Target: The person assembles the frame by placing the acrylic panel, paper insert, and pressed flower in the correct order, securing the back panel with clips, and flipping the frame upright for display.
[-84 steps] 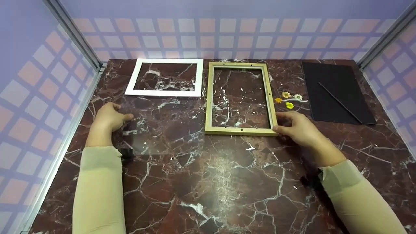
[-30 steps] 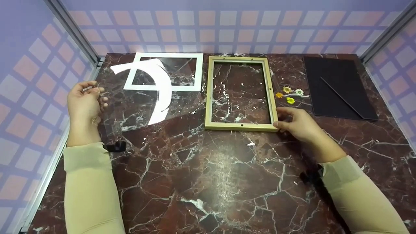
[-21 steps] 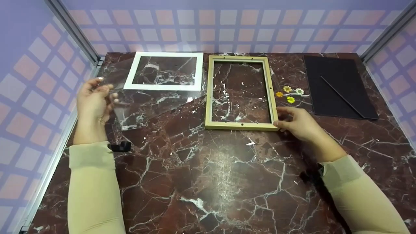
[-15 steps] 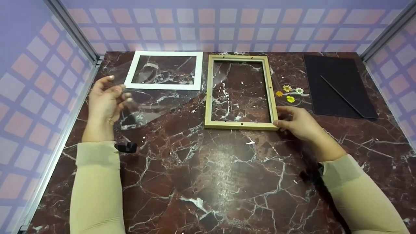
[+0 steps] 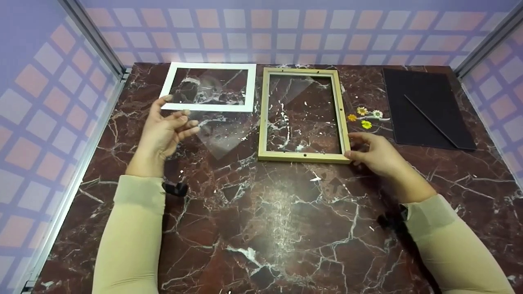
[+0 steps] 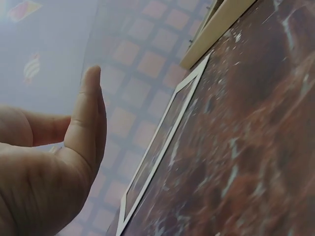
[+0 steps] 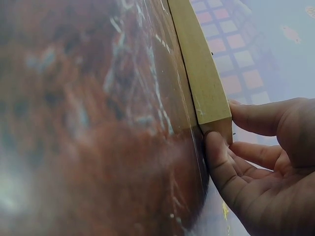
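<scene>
My left hand (image 5: 165,132) is raised at the left and pinches a clear sheet (image 5: 220,143) between thumb and fingers. The sheet hangs over the table and shows mostly by its reflections and one pale corner; its far part overlaps the frame in the head view. A gold picture frame (image 5: 304,157) lies upright-long at the table's middle. My right hand (image 5: 378,157) grips its near right corner, thumb and fingers at the edge, also seen on the frame's side (image 7: 209,78) in the right wrist view.
A white mat board (image 5: 204,108) lies at the back left, just beyond my left hand. Right of the frame are several small flowers (image 5: 363,116). A black backing board (image 5: 416,122) with a thin dark strip (image 5: 431,121) on it lies farther right. Tiled walls close in the table.
My left hand has lifted the clear sheet from the table, tilted it, and carried it rightward toward the frame. The right hand keeps its hold on the frame's corner.
</scene>
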Available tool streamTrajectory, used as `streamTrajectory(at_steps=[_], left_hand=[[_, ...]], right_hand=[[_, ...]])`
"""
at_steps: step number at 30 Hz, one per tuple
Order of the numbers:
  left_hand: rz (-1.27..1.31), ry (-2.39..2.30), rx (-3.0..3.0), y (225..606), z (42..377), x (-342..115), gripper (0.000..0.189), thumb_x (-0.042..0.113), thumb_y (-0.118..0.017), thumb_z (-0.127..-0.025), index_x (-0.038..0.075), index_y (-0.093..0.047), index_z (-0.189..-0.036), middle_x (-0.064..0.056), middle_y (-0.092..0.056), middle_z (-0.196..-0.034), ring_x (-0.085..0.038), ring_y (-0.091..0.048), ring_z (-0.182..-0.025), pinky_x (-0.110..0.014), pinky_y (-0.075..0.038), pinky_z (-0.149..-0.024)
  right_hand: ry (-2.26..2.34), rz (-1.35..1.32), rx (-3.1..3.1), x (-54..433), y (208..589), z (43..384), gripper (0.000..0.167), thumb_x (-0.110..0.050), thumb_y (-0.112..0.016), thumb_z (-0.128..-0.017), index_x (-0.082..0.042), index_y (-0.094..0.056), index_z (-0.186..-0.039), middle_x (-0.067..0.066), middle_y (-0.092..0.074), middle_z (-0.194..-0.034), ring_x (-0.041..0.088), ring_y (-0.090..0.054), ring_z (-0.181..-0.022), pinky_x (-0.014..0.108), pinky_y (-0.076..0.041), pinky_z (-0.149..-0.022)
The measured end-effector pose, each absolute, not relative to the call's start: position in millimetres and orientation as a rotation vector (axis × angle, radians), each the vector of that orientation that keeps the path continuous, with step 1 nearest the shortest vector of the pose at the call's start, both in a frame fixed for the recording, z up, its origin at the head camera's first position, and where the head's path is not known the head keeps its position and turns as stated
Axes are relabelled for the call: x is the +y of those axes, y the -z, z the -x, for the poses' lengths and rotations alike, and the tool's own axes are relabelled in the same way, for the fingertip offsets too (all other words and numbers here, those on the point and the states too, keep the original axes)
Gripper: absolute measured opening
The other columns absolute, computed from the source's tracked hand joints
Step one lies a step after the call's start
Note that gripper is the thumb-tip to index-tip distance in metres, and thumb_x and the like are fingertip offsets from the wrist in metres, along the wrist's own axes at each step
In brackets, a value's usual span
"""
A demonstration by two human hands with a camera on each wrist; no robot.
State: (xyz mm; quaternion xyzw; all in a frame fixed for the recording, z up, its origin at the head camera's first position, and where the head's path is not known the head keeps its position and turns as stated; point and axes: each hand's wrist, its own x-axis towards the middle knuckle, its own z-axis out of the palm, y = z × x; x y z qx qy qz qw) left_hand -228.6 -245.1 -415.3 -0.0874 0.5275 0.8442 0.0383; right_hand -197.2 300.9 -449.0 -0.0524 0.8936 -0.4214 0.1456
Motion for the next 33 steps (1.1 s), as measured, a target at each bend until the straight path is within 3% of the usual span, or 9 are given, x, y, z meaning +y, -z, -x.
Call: streamTrajectory(at_steps=[10,18,26,30,33], left_hand=[[0.238,-2.566,1.605,417.6,225.1,-211.2,0.068,-0.022,-0.058,-0.103,0.024,-0.041,-0.151,-0.012,-0.070,-0.111,-0.028,-0.085,-0.083,-0.042,-0.074,-0.084],[0.222,-2.535,1.670,425.2,221.8,-180.8,0.087,-0.024,-0.058,-0.101,0.019,-0.031,-0.171,-0.011,-0.062,-0.118,-0.026,-0.083,-0.083,-0.042,-0.074,-0.085],[0.352,-2.657,1.616,425.4,224.1,-131.0,0.092,-0.026,-0.061,-0.096,0.019,-0.033,-0.171,-0.016,-0.059,-0.124,-0.030,-0.080,-0.082,-0.044,-0.074,-0.084],[0.364,-2.721,1.600,421.2,226.3,-104.1,0.089,-0.029,-0.060,-0.094,0.014,-0.034,-0.168,-0.010,-0.051,-0.117,-0.030,-0.081,-0.080,-0.043,-0.074,-0.082],[0.361,-2.768,1.581,419.5,228.0,-88.6,0.084,-0.030,-0.059,-0.093,0.009,-0.034,-0.163,-0.009,-0.053,-0.111,-0.030,-0.081,-0.075,-0.042,-0.074,-0.078]], right_hand=[[1.201,0.162,2.579,298.4,443.7,200.1,0.070,-0.015,-0.079,-0.106,0.006,-0.049,-0.166,0.033,-0.071,-0.136,0.010,-0.071,-0.077,0.023,-0.065,-0.070],[1.202,0.174,2.577,295.3,445.1,201.6,0.070,-0.014,-0.080,-0.105,0.006,-0.050,-0.165,0.033,-0.071,-0.135,0.011,-0.071,-0.077,0.023,-0.065,-0.070],[1.216,0.178,2.581,298.6,451.1,196.9,0.069,-0.011,-0.079,-0.105,0.009,-0.049,-0.164,0.036,-0.071,-0.135,0.010,-0.071,-0.075,0.024,-0.065,-0.068],[1.227,0.185,2.584,301.0,450.3,196.7,0.070,-0.011,-0.080,-0.104,0.009,-0.049,-0.164,0.036,-0.071,-0.135,0.009,-0.071,-0.074,0.024,-0.065,-0.068],[1.236,0.180,2.578,302.0,449.2,196.8,0.071,-0.012,-0.080,-0.104,0.009,-0.049,-0.164,0.036,-0.070,-0.135,0.009,-0.071,-0.074,0.024,-0.065,-0.068]])
